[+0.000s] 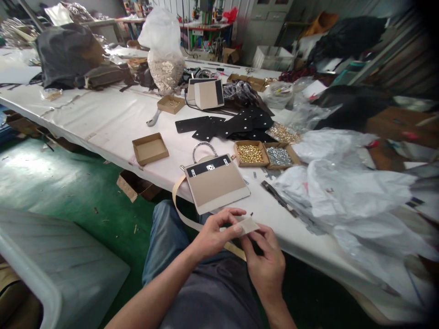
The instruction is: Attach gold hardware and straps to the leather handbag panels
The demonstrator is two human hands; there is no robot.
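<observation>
Over my lap, my left hand (219, 230) pinches a small beige flap (248, 225) between thumb and fingers. My right hand (264, 253) grips the same flap from the right, its fingertips at the lower edge. A tiny dark bit (252, 214) shows just above the flap; its kind cannot be made out. Beyond the hands lies a flat beige bag panel (217, 183) with a black strip, metal fittings and a rounded handle (204, 145). A pale strap (176, 194) curves from its left side down behind my left hand, and a yellowish length shows below the hands.
Boxes of gold (250, 154) and silver hardware (278, 156) stand right of the panel. A shallow cardboard box (151, 149) is at left. Black pieces (236, 124) lie behind. Plastic bags (343, 183) crowd the right; a grey bin (68, 265) stands lower left.
</observation>
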